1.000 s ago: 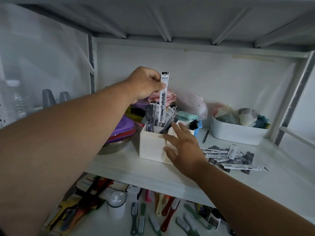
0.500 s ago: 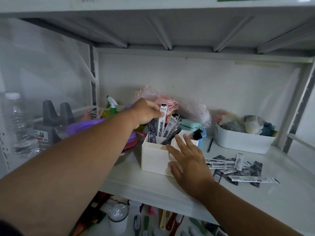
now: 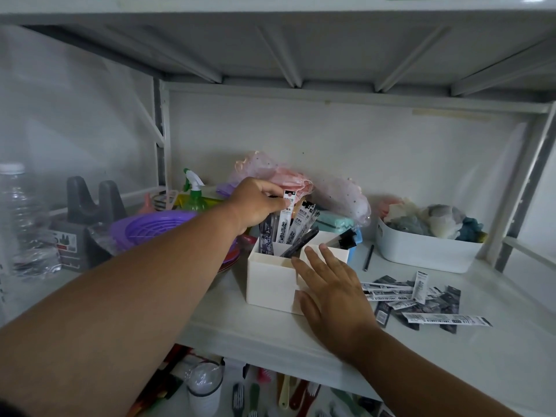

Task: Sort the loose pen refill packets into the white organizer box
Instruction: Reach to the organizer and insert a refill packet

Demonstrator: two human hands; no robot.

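Head view. One white organizer box (image 3: 272,285) stands on the white shelf (image 3: 496,356), near its front edge. The box shows two compartments: the left one holds several upright pen refill packets, too closely overlapped to count, and the right one holds a few dark items.

Two hands are present. The left hand (image 3: 255,206) reaches over the left compartment with fingers curled, pinching the top of one white refill packet (image 3: 285,218), which stands nearly upright with its lower end among the packets already in the box. The right hand (image 3: 334,293) lies with straight, spread fingers against the box's front right corner, its fingertips at the rim, gripping nothing.

One loose pile of refill packets (image 3: 418,299) lies flat on the shelf just right of the right hand; roughly ten, overlapping, so the exact number cannot be told.

Surroundings: one white bin (image 3: 427,254) of cloth items stands at the right rear; one dark pen (image 3: 368,257) lies between it and the box. Behind the box are one pink plastic bag (image 3: 270,173), one green spray bottle (image 3: 194,194) and one purple basket (image 3: 150,227). One clear water bottle (image 3: 21,221) stands at far left. The left forearm crosses in front of the coloured plates beside the box, hiding most of them.
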